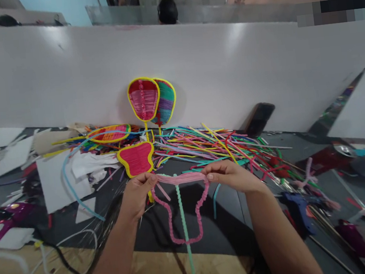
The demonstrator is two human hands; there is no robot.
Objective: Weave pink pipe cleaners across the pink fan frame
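Observation:
Between my two hands is a fan-shaped frame of twisted pink pipe cleaner (198, 216), with a mint green pipe cleaner stem (182, 211) running down its middle and past its lower edge. Light pink pipe cleaners (182, 179) lie side by side across the frame's far end. My left hand (139, 192) pinches their left end at the frame's corner. At the opposite corner, my right hand (228, 175) pinches the right end between thumb and fingers. Just beyond my left hand lies a pink fan with a yellow rim (137, 159).
Two finished fans (144, 99) lean on the white partition (73, 74). Loose coloured pipe cleaners (200, 146) are heaped along its foot, near a phone (259, 119). A blue glue gun (298, 211) and a drink can (342, 149) are at right; a purple glue gun (7, 220) at left.

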